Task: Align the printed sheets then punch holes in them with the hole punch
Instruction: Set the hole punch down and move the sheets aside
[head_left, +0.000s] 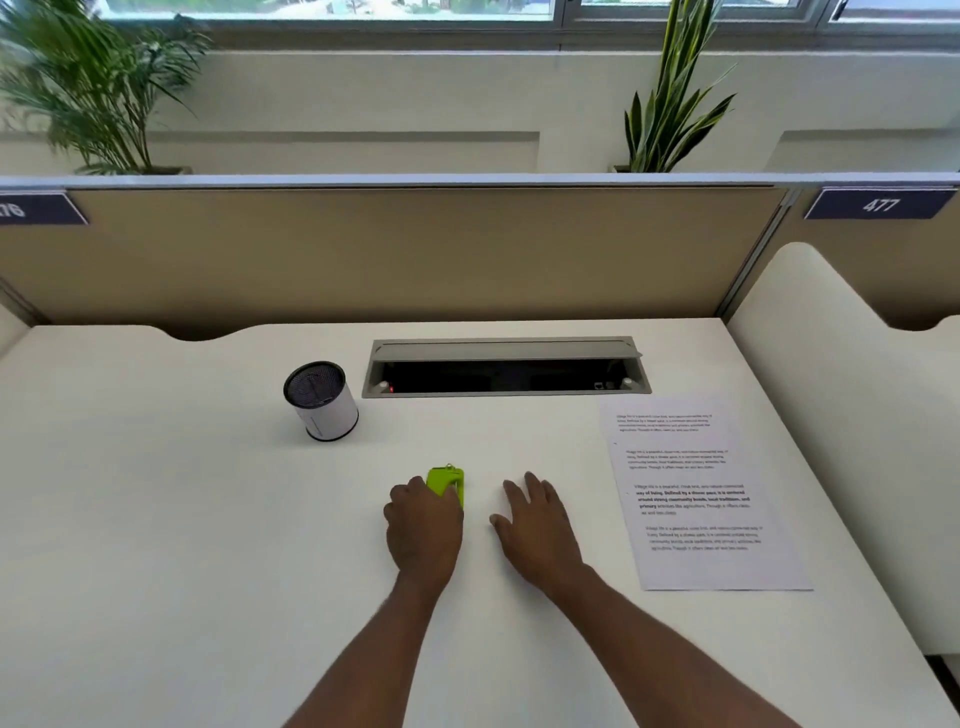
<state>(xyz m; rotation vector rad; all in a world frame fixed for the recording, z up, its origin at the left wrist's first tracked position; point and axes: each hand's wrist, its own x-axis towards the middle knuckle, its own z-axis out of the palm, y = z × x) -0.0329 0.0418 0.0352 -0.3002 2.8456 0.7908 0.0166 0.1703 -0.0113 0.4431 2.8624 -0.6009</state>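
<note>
Your left hand (423, 525) lies over the near part of the lime-green hole punch (445, 483) at the middle of the white desk (182, 545), fingers curled down around its body so only the far end of the punch shows beyond your knuckles. Your right hand (535, 525) sits just beside it, palm down on the bare desk, fingers loosely spread and holding nothing.

The printed sheets (696, 493) lie flat well to the right of your right hand, near the desk's right edge, turned slightly off square with that edge. You can see four blocks of small black text on the top page; a few lines in the third block are bold, but the print is too small and soft to read. Whether more than one sheet lies there cannot be told.

Left of centre and farther back stands a mesh pen cup (320, 401) with a white wrap around it; any marking on that wrap is illegible. Behind the punch, an open cable tray (506, 366) is set into the desk. On the beige partition, a dark blue tag (879, 203) at the right reads "477", and a cut-off tag (36, 209) at the left shows "76".
</note>
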